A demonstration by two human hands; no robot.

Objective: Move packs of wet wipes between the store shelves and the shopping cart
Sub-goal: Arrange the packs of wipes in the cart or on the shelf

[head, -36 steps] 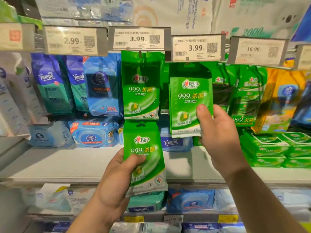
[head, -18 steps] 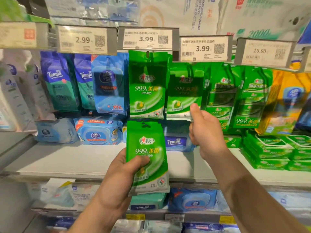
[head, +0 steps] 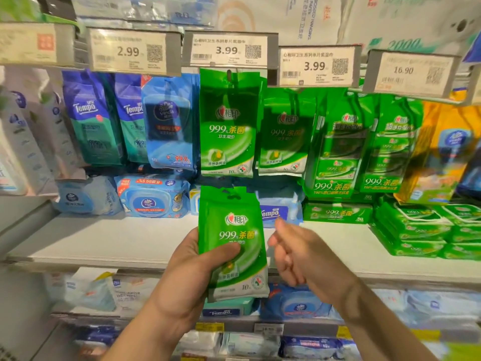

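My left hand (head: 192, 280) grips a green pack of wet wipes (head: 233, 243) upright in front of the shelf, thumb across its face. More green packs of the same kind hang from pegs above: one (head: 229, 126) under the middle 3.99 tag and another (head: 283, 136) just right of it. My right hand (head: 299, 254) hovers just right of the held pack, fingers loosely curled, holding nothing; it is blurred.
A grey shelf board (head: 117, 243) runs across the middle. Blue Tempo and Vinda packs (head: 166, 121) hang at left, green multi-packs (head: 361, 147) at right, stacked green packs (head: 421, 230) on the shelf. Price tags (head: 229, 49) line the upper rail. Lower shelves hold more wipes.
My right hand has let go of the hanging green pack on the right peg and dropped down beside the pack in my left hand. The left hand keeps its grip.
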